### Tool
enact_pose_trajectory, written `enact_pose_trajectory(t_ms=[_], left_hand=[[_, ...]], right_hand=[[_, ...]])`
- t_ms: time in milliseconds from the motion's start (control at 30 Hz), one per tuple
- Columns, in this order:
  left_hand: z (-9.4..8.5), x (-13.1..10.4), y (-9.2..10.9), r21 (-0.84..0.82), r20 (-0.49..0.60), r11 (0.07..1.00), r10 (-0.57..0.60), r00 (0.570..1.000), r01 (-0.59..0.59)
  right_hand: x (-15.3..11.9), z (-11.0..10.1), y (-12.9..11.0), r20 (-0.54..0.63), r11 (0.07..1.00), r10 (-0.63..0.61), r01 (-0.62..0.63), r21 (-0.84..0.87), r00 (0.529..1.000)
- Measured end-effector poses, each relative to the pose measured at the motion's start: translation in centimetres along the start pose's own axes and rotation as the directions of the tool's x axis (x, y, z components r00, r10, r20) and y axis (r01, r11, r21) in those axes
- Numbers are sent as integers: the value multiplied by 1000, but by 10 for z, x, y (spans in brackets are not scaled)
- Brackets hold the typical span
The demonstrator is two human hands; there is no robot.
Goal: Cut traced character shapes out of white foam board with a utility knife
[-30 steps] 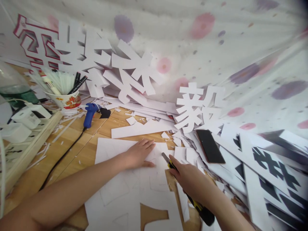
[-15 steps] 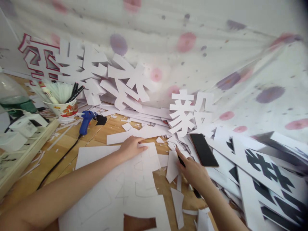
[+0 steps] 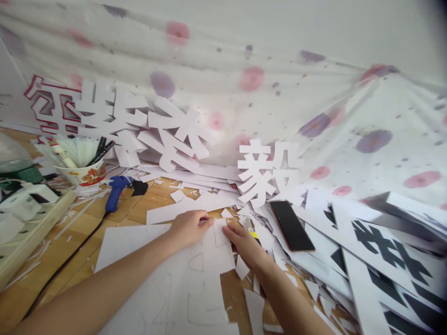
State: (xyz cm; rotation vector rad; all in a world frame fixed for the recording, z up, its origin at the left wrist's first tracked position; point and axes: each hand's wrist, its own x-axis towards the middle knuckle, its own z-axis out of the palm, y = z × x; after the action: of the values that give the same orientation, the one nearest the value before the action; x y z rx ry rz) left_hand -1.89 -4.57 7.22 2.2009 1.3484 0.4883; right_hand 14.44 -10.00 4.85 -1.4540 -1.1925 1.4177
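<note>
A large white sheet of board (image 3: 174,274) with pencil-drawn outlines lies in front of me. My left hand (image 3: 190,228) is closed at its far edge, thumb and fingers pinching the sheet. Close by on the right, my right hand (image 3: 246,244) pinches the same sheet's upper corner strip between thumb and fingers. A utility knife (image 3: 254,235) with a yellow band shows just beyond my right hand; its rear part is hidden, and whether other fingers touch it I cannot tell. White offcuts (image 3: 254,307) lie beside the sheet.
A blue glue gun (image 3: 117,190) with a black cord lies left, near a paper cup (image 3: 82,174) of glue sticks and markers. A power strip (image 3: 38,228) borders the left. White cut-out characters (image 3: 256,172) stand along the curtain. A phone (image 3: 291,225) rests on scraps at right.
My right hand has moved left from the knife onto the sheet's corner, beside my left hand. My left hand's fingers have drawn in. The view has shifted slightly.
</note>
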Motion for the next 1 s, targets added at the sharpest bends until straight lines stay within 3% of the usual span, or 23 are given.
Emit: enact_pose_trajectory(t_ms=[200,400,600,733,900,967,1000], left_hand=[[-3,-2,-3,-41,-38,998,36,999,-37],[5,-3,-3,57,-66,994,93,993,-90],[13,3,-6,189,-103,972,162,982,-140],[9,4,-18,224,-89,969,132,987,-109],[-3,6,-24,192,-102,975,129,986,-108],[-9,11,-22,184,-105,972,170,980,-149],[-12,14,-21,192,-112,965,202,973,-178]], right_hand=[[-1,4,2,51,989,18,-26,146,999],[3,-1,2,-122,987,-110,94,-127,986],[6,-8,-2,-263,940,-194,103,-324,945],[5,-30,-7,-339,921,-180,37,-388,923],[-11,-73,-16,-161,898,-35,-40,-439,986],[-21,-88,-16,-127,814,-29,-50,-578,992],[-25,-94,-15,-197,733,-73,-81,-675,978]])
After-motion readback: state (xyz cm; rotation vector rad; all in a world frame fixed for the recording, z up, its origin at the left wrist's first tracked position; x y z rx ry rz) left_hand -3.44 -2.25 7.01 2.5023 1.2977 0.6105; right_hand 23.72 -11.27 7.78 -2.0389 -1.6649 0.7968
